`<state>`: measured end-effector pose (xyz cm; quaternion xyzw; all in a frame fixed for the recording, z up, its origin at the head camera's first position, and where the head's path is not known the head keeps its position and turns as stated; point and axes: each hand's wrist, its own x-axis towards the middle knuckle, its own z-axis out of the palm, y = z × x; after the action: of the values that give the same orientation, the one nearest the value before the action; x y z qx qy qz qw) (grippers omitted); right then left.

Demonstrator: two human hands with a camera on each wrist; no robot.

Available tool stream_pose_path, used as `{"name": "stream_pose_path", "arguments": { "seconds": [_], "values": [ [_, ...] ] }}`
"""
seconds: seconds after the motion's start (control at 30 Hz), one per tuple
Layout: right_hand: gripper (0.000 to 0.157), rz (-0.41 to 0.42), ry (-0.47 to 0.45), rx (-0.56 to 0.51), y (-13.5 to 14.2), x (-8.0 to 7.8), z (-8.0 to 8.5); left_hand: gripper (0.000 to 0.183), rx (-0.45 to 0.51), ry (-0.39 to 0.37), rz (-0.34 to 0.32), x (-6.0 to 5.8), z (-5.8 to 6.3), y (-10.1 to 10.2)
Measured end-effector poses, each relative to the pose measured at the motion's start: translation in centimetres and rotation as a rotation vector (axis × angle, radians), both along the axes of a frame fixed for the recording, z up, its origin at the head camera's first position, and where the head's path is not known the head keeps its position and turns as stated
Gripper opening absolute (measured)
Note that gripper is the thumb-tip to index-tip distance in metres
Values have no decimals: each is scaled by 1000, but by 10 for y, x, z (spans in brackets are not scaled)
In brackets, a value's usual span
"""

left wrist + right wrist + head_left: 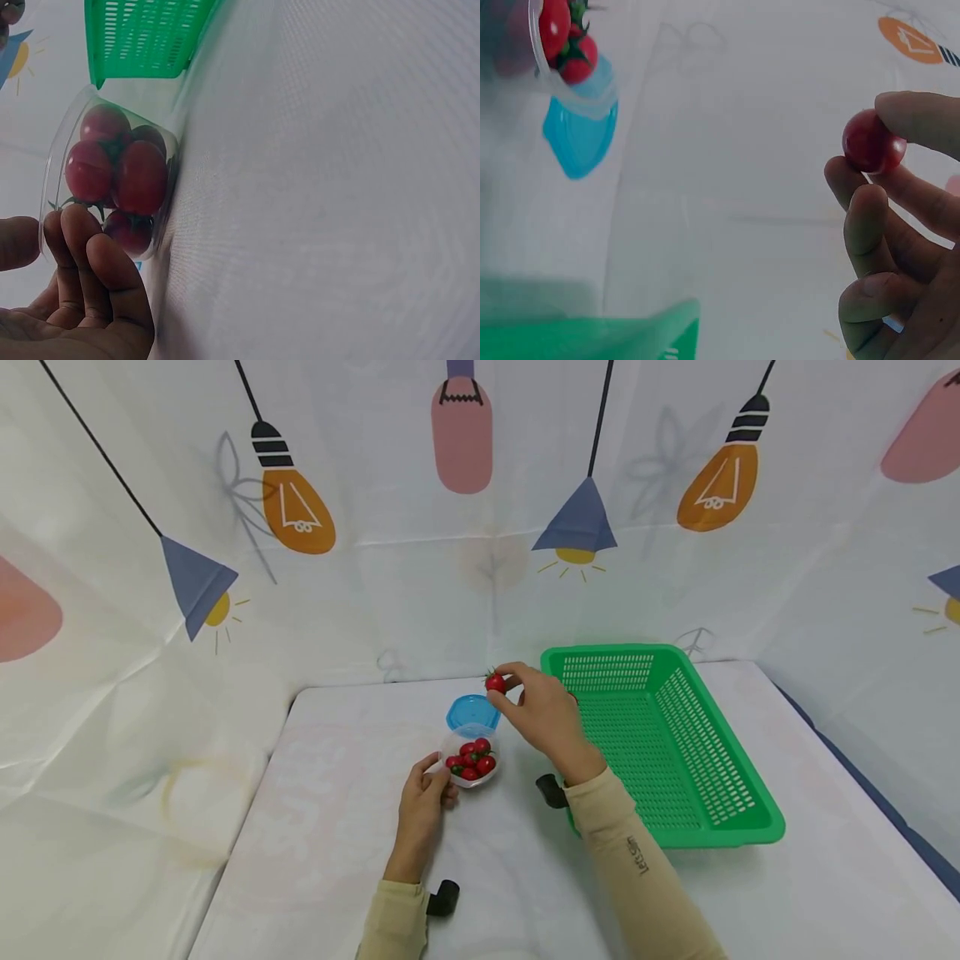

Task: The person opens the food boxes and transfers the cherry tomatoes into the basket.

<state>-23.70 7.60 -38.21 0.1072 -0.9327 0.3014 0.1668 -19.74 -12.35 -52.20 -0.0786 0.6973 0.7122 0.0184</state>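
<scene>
Between thumb and fingertips, my right hand (543,710) pinches a red cherry tomato (495,682) with a green stem. It is raised above the far part of the table, left of the green basket (750,802). My left hand (426,802) holds the near left edge of a clear plastic container (474,783), thumb on one side of the rim and fingers against the wall. Several cherry tomatoes (140,178) with green stems lie in the container, which stands on the table. Its blue lid (472,712) lies folded back behind it.
The slotted basket stands on the right half of the white-covered table (322,827). Something small and red (573,697) shows by its left wall, mostly hidden behind my right hand. A lamp-printed cloth (420,593) hangs right behind the table.
</scene>
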Motion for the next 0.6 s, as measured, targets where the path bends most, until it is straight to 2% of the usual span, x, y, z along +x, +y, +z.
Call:
{"name": "stream_pose_path", "arguments": {
  "seconds": [0.13,0.33,0.6],
  "values": [
    [39,-16,23,4,12,-6,4,47,-9,-5,0,-2,0,1],
    [42,-36,8,-13,29,-15,5,49,7,-16,-8,-2,2,0],
    [43,-72,-18,-45,49,-24,-2,46,-11,-16,-29,11,35,3]
  ]
}}
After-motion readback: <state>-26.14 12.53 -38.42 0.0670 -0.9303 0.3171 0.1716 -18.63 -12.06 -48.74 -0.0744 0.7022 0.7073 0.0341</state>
